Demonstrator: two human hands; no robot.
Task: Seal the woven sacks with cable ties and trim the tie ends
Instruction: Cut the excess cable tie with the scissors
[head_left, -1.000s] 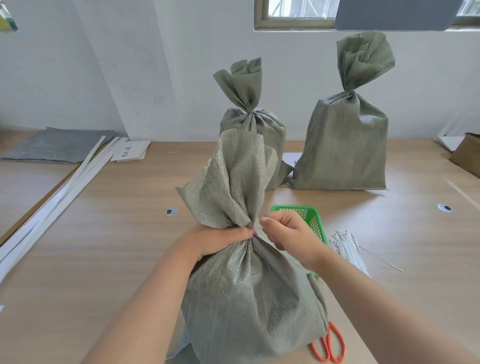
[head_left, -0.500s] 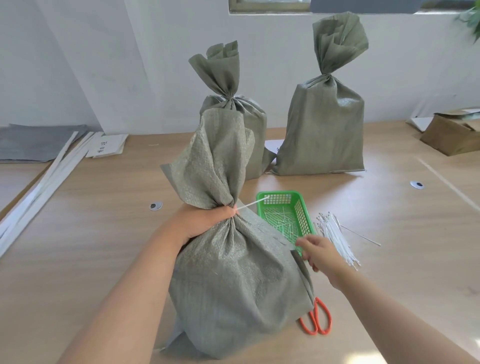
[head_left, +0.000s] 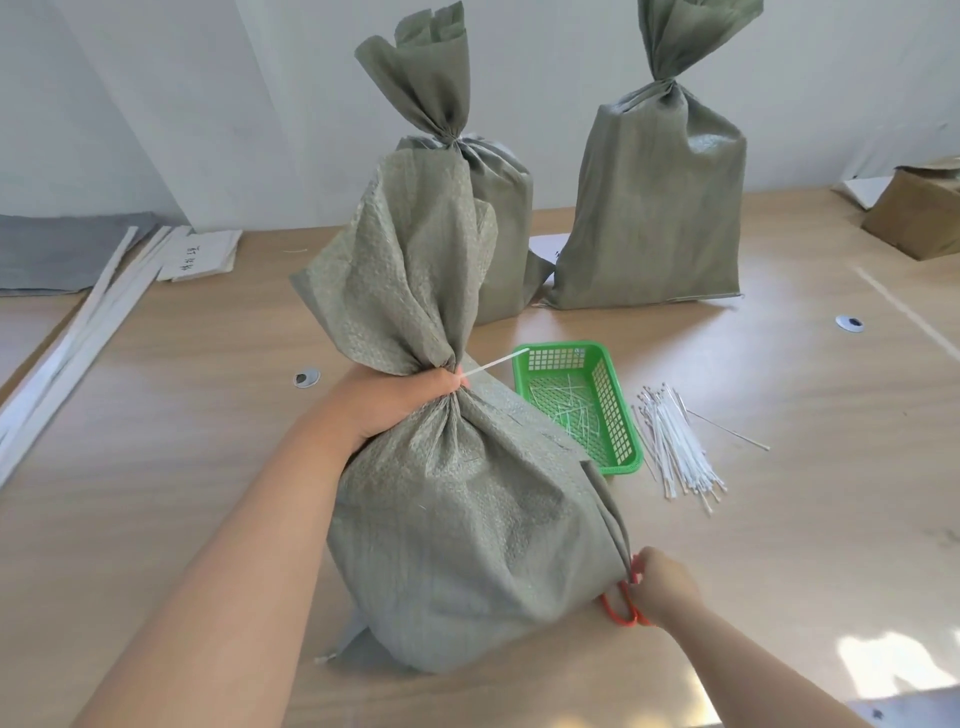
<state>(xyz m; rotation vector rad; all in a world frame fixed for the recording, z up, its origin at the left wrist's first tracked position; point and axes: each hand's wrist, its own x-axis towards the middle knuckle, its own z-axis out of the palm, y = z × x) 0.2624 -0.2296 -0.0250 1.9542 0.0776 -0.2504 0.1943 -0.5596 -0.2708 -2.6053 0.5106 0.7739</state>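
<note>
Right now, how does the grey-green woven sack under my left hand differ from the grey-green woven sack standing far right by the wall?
The near grey-green woven sack has a long white cable-tie tail sticking out at its neck; the far-right grey-green woven sack shows none. The left hand has its grip round the near sack's neck; the far-right sack stands untouched. Both stand upright, cinched below a flared top.

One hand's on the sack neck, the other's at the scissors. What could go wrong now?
The orange scissors lie tucked against the base of the near sack; pulling them out may tip it, since only the left hand steadies it.
The cable tie tail sticks out right by that hand's fingers; a careless snip could nick them or the weave.
</note>
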